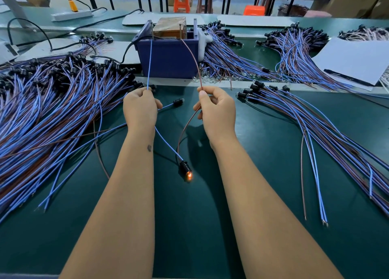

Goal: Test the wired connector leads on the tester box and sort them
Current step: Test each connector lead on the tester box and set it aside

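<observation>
A blue tester box (168, 55) stands at the middle back of the green table, with two upright metal pins on top. My left hand (140, 110) grips a blue wire (149, 64) that runs up to the left pin. My right hand (217, 110) pinches a brown wire (192, 57) that curves up to the right pin. Both wires hang down between my forearms to one black connector (185, 169), whose tip glows orange just above the table. A second lead with a black connector (177, 102) lies just right of my left hand.
A large pile of blue and brown leads (52, 110) covers the left of the table. A smaller fan of leads (315, 127) lies at the right. More bundles (231, 53) sit behind the box, beside a white sheet (355, 62). A power strip (71, 15) is far back left.
</observation>
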